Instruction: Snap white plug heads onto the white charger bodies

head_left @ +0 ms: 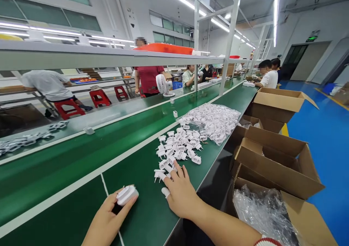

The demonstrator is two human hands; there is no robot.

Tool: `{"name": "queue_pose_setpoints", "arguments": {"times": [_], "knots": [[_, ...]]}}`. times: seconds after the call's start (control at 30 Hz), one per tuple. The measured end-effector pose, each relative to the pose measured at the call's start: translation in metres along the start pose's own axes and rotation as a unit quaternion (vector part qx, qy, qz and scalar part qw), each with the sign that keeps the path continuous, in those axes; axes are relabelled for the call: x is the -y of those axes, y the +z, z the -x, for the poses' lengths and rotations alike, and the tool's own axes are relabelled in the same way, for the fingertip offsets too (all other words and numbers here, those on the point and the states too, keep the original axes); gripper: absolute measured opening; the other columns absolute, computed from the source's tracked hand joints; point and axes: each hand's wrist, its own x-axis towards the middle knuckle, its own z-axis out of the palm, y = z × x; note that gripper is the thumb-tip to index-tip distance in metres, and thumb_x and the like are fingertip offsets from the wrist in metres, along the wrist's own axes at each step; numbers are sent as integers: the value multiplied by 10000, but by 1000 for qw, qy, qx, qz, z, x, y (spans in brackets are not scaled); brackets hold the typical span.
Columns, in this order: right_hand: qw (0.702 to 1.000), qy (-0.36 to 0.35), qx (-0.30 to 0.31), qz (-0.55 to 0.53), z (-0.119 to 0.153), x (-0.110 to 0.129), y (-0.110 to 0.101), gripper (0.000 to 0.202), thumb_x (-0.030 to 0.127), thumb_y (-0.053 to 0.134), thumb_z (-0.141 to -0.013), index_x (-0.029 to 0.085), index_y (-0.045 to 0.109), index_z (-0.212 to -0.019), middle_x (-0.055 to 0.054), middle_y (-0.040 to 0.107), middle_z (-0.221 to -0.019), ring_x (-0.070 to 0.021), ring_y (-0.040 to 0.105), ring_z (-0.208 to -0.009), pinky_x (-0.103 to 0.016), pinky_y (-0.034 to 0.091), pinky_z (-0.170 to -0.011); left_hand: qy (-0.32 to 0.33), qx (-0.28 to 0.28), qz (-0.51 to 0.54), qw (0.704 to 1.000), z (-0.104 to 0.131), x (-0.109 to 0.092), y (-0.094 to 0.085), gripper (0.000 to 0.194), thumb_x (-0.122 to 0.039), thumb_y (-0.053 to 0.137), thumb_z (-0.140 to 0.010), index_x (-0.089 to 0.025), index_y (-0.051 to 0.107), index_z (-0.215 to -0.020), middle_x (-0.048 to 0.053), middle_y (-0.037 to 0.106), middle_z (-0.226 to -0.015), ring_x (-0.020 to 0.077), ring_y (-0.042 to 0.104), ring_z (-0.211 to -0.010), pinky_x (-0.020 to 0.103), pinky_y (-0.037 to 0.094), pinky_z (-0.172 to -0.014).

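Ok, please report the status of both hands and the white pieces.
Left hand: holding a white housing. Right hand: open, at near edge of white plug pieces. Pieces heaped on green surface. Bagged white parts: beyond heap, not blocking.

There's one view here, taken from the head of the person at the bench [148, 220], looking forward and down. It faces along the bench at a slant, so the green top spreads wide at the bottom and narrows away towards the upper right. Nearest the lens are the left grip [107, 215] and right grip [181, 191], coming in from the lower edge; the plugs [180, 144] lie just beyond. The shelf [95, 58] crosses the upper left nearly edge-on, about level with the lens. The boxes [280, 171] at right are seen from above, beside the blue floor [328, 137]. It's a wide view, reaching up to the ceiling lights [276, 16] and back to the far doorway [311, 60].
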Motion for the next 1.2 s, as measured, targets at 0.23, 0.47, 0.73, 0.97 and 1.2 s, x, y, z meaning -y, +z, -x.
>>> {"name": "queue_pose_setpoints", "arguments": {"times": [0.23, 0.47, 0.73, 0.97, 1.2], "knots": [[1000, -13, 0, 16, 3, 2, -2, 372, 212, 530, -958, 170, 571, -1326, -206, 530, -1491, -359, 8, -1643, -676, 91, -1300, 77, 3, 49, 996, 19, -26, -8, 542, -744, 650, -827, -325, 779, -1145, 58, 689, -1367, 365, 590, -1289, 482, 488, -1109], [1000, -15, 4, 26, 2, 1, -1, 310, 222, 535, -967, 181, 584, -1270, -195, 602, -1370, -349, -4, -1644, -692, 97, -1298, -39, -34, 212, 976, 12, -27, -12, 820, -736, 814, -668, -283, 638, -1329, 80, 713, -1288, 209, 600, -786, 299, 554, -630], [999, -23, 1, 23, 4, 3, -3, 273, 285, 483, -1026, 173, 586, -1252, -206, 597, -1364, -359, -1, -1643, -704, 97, -1294, -130, -24, 318, 939, 13, -35, -21, 808, -691, 869, -595, -264, 638, -1240, 67, 751, -1001, 210, 555, -694, 308, 535, -572], [1000, -19, 10, 18, 4, 3, -4, 313, 334, 469, -1043, 177, 596, -1283, -199, 606, -1342, -362, 2, -1643, -718, 90, -1289, -150, -7, 297, 943, 6, -18, -24, 556, -770, 776, -649, -353, 729, -1014, 40, 743, -883, 264, 555, -671, 398, 563, -578], [1000, -21, 8, 15, 3, 3, -4, 306, 341, 474, -1043, 193, 605, -1277, -180, 616, -1294, -362, 14, -1644, -723, 88, -1288, -148, -49, 293, 943, 13, -46, -23, 623, -769, 812, -603, -274, 707, -967, 70, 739, -938, 280, 619, -819, 342, 591, -610]]}}
